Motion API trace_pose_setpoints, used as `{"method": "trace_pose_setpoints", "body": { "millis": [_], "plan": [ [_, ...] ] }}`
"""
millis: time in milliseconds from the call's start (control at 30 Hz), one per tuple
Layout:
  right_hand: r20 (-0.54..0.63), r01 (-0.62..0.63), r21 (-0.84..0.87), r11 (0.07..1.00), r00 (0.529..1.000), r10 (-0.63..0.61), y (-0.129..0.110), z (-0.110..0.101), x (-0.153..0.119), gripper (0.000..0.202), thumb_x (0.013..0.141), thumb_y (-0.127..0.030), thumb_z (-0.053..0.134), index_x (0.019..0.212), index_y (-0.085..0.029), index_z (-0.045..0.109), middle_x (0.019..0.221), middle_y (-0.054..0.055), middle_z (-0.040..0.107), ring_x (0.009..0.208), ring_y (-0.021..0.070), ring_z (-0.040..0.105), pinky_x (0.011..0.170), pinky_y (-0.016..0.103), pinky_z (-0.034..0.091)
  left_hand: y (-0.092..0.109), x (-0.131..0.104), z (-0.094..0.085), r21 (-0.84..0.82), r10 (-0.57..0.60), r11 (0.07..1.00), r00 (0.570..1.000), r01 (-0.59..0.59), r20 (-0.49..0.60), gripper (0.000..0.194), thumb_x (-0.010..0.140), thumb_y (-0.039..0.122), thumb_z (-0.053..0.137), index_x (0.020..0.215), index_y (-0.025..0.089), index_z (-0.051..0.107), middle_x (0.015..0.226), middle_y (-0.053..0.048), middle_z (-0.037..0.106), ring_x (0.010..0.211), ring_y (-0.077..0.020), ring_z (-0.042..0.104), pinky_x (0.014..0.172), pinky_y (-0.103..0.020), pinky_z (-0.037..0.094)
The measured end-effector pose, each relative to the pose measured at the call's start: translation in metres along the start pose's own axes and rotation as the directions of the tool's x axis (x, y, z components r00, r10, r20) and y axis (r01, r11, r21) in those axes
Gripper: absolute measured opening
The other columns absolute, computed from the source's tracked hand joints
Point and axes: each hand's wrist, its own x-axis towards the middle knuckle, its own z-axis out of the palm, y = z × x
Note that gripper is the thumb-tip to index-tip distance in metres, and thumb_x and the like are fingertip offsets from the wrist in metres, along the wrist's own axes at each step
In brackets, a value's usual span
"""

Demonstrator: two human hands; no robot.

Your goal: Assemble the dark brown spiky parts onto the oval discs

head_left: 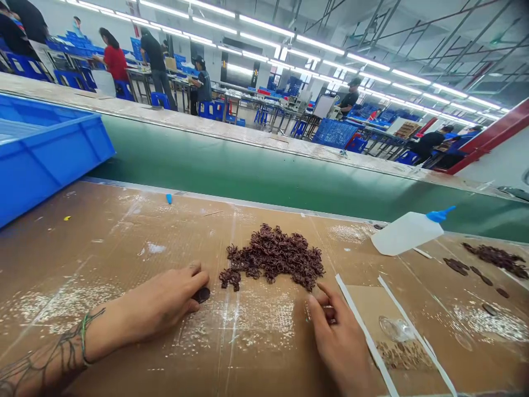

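The cardboard-covered tabletop carries a pile of dark brown curled pieces at its middle, a white squeeze bottle lying on its side, a blue crate, and white strips.

The left hand covers most of a dark flat piece. The bottom edge cuts the right hand, and its curled fingers hide what they hold.

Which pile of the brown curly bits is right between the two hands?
The big pile in the middle of the cardboard, between the left hand and right hand. The smaller pile lies far right, past the bottle.
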Motion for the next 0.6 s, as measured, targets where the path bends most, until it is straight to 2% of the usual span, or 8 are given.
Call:
{"method": "trace_pose_setpoints", "body": {
  "millis": [67,167,300,400,467,500,567,600],
  "plan": [
    [0.042,0.041,-0.144,0.989,0.998,-0.035,-0.011,0.008,0.020,0.080,0.085,-0.074,0.046,0.136,-0.016,0.068,0.114,0.014,0.070,0.098,0.0346,0.064,0.089,0.050,0.046,0.002,-0.001,0.000,0.017,0.003,1.000,1.000,-0.003,-0.002,0.014,0.091,0.016,0.054,0.101,0.021,0.063,0.104,-0.011,0.071,0.086,-0.0319,0.073,0.072,-0.040,0.050],
    [0.044,0.016,-0.206,0.978,0.999,-0.007,-0.012,0.009,0.031,0.066,0.082,-0.071,0.048,0.116,-0.020,0.071,0.107,0.015,0.071,0.099,0.0387,0.063,0.083,0.050,0.042,0.008,-0.002,-0.002,0.024,0.017,1.000,1.000,-0.016,-0.021,0.014,0.091,0.013,0.050,0.096,0.021,0.060,0.104,-0.012,0.071,0.086,-0.0336,0.072,0.073,-0.042,0.050],
    [0.078,-0.008,-0.158,0.987,0.997,0.021,0.005,0.000,0.027,0.049,0.075,-0.071,0.056,0.092,-0.027,0.068,0.079,0.005,0.070,0.078,0.0316,0.066,0.076,0.046,0.044,0.013,-0.002,-0.004,-0.018,0.038,0.999,0.998,-0.039,-0.048,0.013,0.088,0.011,0.051,0.092,0.023,0.054,0.099,-0.008,0.071,0.085,-0.0294,0.070,0.074,-0.039,0.050],
    [0.045,-0.038,-0.074,0.997,0.998,0.041,0.021,-0.006,0.023,0.046,0.075,-0.068,0.063,0.093,-0.026,0.069,0.079,0.004,0.073,0.077,0.0291,0.068,0.080,0.046,0.049,0.015,-0.001,-0.004,-0.067,0.051,0.996,0.999,-0.052,-0.006,0.014,0.087,0.010,0.051,0.090,0.024,0.052,0.093,-0.005,0.072,0.081,-0.0276,0.069,0.070,-0.037,0.050],
    [0.010,-0.051,0.013,0.999,0.999,0.050,0.027,-0.006,0.015,0.049,0.078,-0.066,0.064,0.101,-0.024,0.069,0.088,0.006,0.077,0.085,0.0290,0.073,0.084,0.044,0.053,0.017,-0.001,-0.003,-0.111,0.072,0.991,0.997,-0.074,-0.021,0.016,0.090,0.012,0.050,0.100,0.023,0.056,0.096,-0.006,0.074,0.084,-0.0285,0.071,0.073,-0.039,0.054],
    [-0.004,-0.061,0.106,0.992,0.998,0.062,0.028,-0.003,0.007,0.053,0.080,-0.066,0.065,0.110,-0.022,0.067,0.087,0.005,0.077,0.082,0.0273,0.073,0.079,0.042,0.056,0.019,-0.001,-0.001,-0.145,0.094,0.984,0.994,-0.101,-0.055,0.023,0.092,0.013,0.049,0.111,0.022,0.058,0.103,-0.008,0.075,0.090,-0.0293,0.073,0.077,-0.041,0.056],
    [-0.018,-0.097,0.388,0.917,0.994,0.112,0.023,0.006,-0.016,0.065,0.079,-0.064,0.075,0.127,-0.023,0.061,0.076,-0.003,0.072,0.060,0.0210,0.067,0.055,0.033,0.054,0.026,-0.001,0.004,-0.237,0.161,0.952,0.974,-0.196,-0.160,0.039,0.097,0.012,0.044,0.134,0.022,0.055,0.118,-0.010,0.075,0.103,-0.0285,0.074,0.089,-0.043,0.059],
    [0.003,-0.127,0.550,0.825,0.989,0.150,0.017,0.013,-0.032,0.069,0.077,-0.062,0.082,0.131,-0.025,0.059,0.067,-0.008,0.065,0.046,0.0168,0.057,0.044,0.029,0.046,0.031,-0.001,0.008,-0.284,0.198,0.924,0.956,-0.255,-0.215,0.042,0.099,0.011,0.041,0.138,0.023,0.055,0.121,-0.009,0.075,0.107,-0.0266,0.074,0.094,-0.042,0.059]
  ]
}}
